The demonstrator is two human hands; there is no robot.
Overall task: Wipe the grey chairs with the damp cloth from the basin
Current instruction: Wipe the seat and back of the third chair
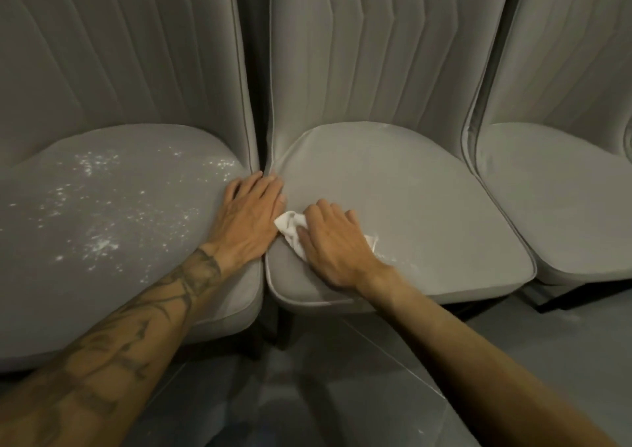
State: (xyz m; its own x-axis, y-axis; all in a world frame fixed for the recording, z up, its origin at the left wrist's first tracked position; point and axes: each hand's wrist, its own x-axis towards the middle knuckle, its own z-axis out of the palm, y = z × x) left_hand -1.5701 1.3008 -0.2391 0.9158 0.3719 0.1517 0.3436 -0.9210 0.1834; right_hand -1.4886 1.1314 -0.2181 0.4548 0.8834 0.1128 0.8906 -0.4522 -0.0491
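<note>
Three grey chairs stand side by side. The left chair (102, 207), under the left forearm, is speckled with white powder, so it likely awaits wiping. The middle chair (393, 200) lies under both hands and looks mostly clean; the right chair (554, 187) sits beyond the right hand. The left hand (248, 212) lies flat and open across the seam, holding nothing, apparently bracing. The right hand (330, 241) presses the crumpled white cloth (290, 228) onto the middle seat, fingers curled over it. No basin shows.

Below the seats lies a dark grey tiled floor (342, 395), glossy enough to catch faint reflections. A pale grout line (393, 357) runs diagonally across it. A few small white specks (419, 431) dot the tiles at lower right.
</note>
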